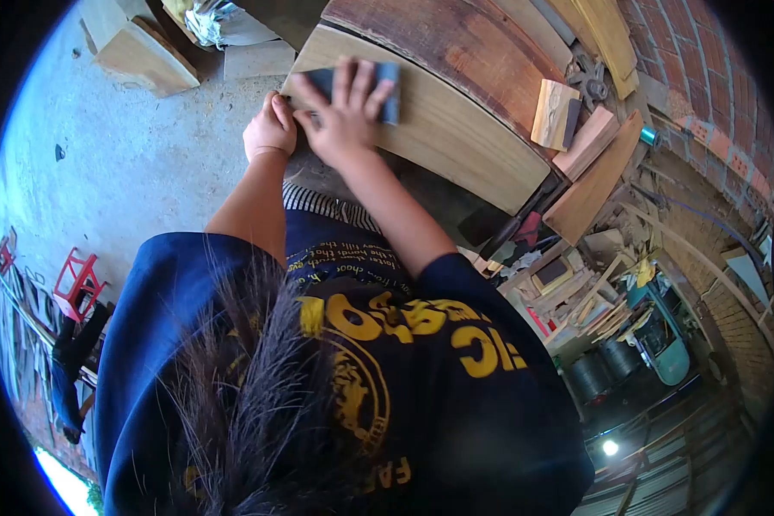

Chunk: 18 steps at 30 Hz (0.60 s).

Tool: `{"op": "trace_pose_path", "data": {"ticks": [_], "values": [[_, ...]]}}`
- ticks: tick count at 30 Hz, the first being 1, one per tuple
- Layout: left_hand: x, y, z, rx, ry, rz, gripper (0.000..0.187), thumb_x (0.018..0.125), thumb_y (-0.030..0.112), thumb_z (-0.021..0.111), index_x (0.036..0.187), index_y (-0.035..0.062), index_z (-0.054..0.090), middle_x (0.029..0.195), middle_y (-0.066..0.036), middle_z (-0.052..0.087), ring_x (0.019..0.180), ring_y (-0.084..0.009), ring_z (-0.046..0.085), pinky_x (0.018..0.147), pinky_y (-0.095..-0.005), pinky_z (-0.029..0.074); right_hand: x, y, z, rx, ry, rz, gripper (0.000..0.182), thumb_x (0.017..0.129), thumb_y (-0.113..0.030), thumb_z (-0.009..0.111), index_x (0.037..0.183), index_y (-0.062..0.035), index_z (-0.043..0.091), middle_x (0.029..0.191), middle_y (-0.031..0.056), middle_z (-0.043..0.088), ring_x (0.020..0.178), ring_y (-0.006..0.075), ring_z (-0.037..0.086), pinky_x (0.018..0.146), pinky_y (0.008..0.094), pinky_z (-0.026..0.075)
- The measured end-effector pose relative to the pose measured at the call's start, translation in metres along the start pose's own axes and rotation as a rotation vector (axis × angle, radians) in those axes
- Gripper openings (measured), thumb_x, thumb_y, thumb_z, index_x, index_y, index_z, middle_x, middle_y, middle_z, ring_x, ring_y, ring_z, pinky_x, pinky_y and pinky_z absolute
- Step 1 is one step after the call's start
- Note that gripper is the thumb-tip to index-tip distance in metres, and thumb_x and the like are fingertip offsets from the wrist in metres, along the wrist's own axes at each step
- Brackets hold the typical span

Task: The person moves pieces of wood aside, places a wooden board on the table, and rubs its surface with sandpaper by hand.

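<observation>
A pale wooden board lies at the top middle, its long side slanting down to the right. My left hand is closed around the board's left corner. On the board's left part, my right hand rests with fingers spread over a dark grey-blue sheet of sandpaper. The sheet shows on both sides of the fingers, and the palm covers its lower part.
A reddish-brown plank lies behind the board. To the right are a small wood block and an orange-brown offcut. A brick wall stands beyond. On the concrete floor sits a red stool.
</observation>
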<state>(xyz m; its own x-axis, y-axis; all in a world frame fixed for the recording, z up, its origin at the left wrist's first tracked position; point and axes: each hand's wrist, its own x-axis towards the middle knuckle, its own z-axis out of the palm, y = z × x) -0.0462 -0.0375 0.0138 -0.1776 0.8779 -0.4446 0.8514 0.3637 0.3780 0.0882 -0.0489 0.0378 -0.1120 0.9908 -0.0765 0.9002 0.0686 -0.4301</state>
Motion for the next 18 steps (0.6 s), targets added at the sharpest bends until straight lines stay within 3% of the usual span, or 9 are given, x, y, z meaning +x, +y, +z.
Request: {"op": "trace_pose_path", "data": {"ticks": [3, 5, 7, 10, 11, 13, 15, 16, 18], "values": [[0.0, -0.002, 0.001, 0.001, 0.018, 0.021, 0.037, 0.095, 0.04, 0.023, 0.096, 0.0168, 0.052, 0.083, -0.02, 0.065, 0.081, -0.0436, 0.061, 0.071, -0.0529, 0.047, -0.001, 0.002, 0.005, 0.034, -0.005, -0.052, 0.05, 0.086, -0.053, 0.049, 0.134, -0.0431, 0.041, 0.149, 0.0243, 0.017, 0.135, 0.0516, 0.007, 0.101, 0.0703, -0.004], [0.0, -0.008, 0.004, 0.01, -0.004, 0.045, 0.036, 0.095, 0.04, 0.023, 0.095, 0.0168, 0.051, 0.082, -0.02, 0.065, 0.08, -0.0438, 0.061, 0.07, -0.0528, 0.047, -0.037, 0.038, -0.019, -0.125, -0.031, 0.046, 0.049, 0.086, -0.05, 0.048, 0.134, -0.0434, 0.041, 0.15, 0.0234, 0.015, 0.136, 0.051, 0.007, 0.1, 0.0713, -0.003], [0.003, -0.004, 0.004, 0.004, -0.019, 0.064, 0.036, 0.095, 0.039, 0.023, 0.094, 0.0169, 0.051, 0.081, -0.019, 0.065, 0.079, -0.0439, 0.061, 0.069, -0.0527, 0.047, -0.08, 0.09, -0.053, -0.304, -0.052, 0.309, 0.045, 0.086, -0.047, 0.05, 0.131, -0.0428, 0.045, 0.149, 0.024, 0.016, 0.135, 0.0513, 0.008, 0.099, 0.0728, 0.002], [-0.003, 0.001, 0.001, 0.073, 0.026, 0.042, 0.035, 0.095, 0.039, 0.022, 0.093, 0.0169, 0.05, 0.079, -0.018, 0.065, 0.077, -0.0439, 0.061, 0.068, -0.0525, 0.047, -0.158, 0.185, -0.059, -0.281, 0.06, 0.823, 0.054, 0.094, -0.049, 0.031, 0.145, -0.0336, 0.025, 0.151, 0.024, 0.001, 0.136, 0.051, 0.002, 0.1, 0.0707, -0.001], [-0.001, 0.001, 0.001, 0.074, 0.021, 0.036, 0.035, 0.095, 0.039, 0.022, 0.094, 0.0174, 0.05, 0.079, -0.019, 0.065, 0.077, -0.0438, 0.061, 0.068, -0.0526, 0.047, -0.164, 0.19, -0.069, -0.212, 0.099, 0.917, 0.051, 0.095, -0.047, 0.028, 0.145, -0.0342, 0.025, 0.151, 0.024, 0.001, 0.136, 0.05, 0.0, 0.101, 0.0695, -0.002], [-0.002, -0.001, 0.003, 0.078, 0.011, 0.032, 0.035, 0.095, 0.039, 0.022, 0.096, 0.0178, 0.05, 0.08, -0.019, 0.065, 0.078, -0.0436, 0.061, 0.068, -0.0527, 0.047, -0.156, 0.18, -0.059, -0.196, 0.164, 0.996, 0.055, 0.093, -0.049, 0.033, 0.145, -0.0337, 0.024, 0.151, 0.0257, 0.001, 0.135, 0.052, -0.001, 0.099, 0.0711, -0.003], [-0.001, -0.003, 0.006, 0.067, 0.05, 0.025, 0.036, 0.095, 0.04, 0.022, 0.102, 0.0193, 0.051, 0.082, -0.02, 0.065, 0.079, -0.0433, 0.061, 0.069, -0.0528, 0.048, -0.123, 0.131, -0.042, -0.288, 0.065, 0.817, 0.058, 0.091, -0.05, 0.039, 0.144, -0.032, 0.027, 0.15, 0.0278, 0.003, 0.134, 0.0548, -0.001, 0.097, 0.0733, -0.004], [0.0, -0.004, 0.007, 0.071, 0.048, 0.032, 0.036, 0.095, 0.04, 0.022, 0.102, 0.0193, 0.051, 0.082, -0.02, 0.065, 0.079, -0.0433, 0.061, 0.069, -0.0528, 0.048, -0.102, 0.099, -0.036, -0.32, 0.013, 0.605, 0.059, 0.087, -0.046, 0.048, 0.141, -0.0315, 0.031, 0.148, 0.0298, 0.006, 0.133, 0.0563, 0.0, 0.095, 0.0751, -0.003], [0.0, -0.007, 0.009, 0.095, 0.094, 0.034, 0.039, 0.095, 0.041, 0.021, 0.109, 0.0204, 0.051, 0.084, -0.021, 0.065, 0.081, -0.0433, 0.062, 0.07, -0.0529, 0.048, -0.059, 0.032, -0.034, -0.126, -0.04, 0.306, 0.059, 0.081, -0.045, 0.058, 0.136, -0.0352, 0.04, 0.147, 0.0283, 0.015, 0.134, 0.0545, 0.004, 0.097, 0.0748, -0.002]]}}
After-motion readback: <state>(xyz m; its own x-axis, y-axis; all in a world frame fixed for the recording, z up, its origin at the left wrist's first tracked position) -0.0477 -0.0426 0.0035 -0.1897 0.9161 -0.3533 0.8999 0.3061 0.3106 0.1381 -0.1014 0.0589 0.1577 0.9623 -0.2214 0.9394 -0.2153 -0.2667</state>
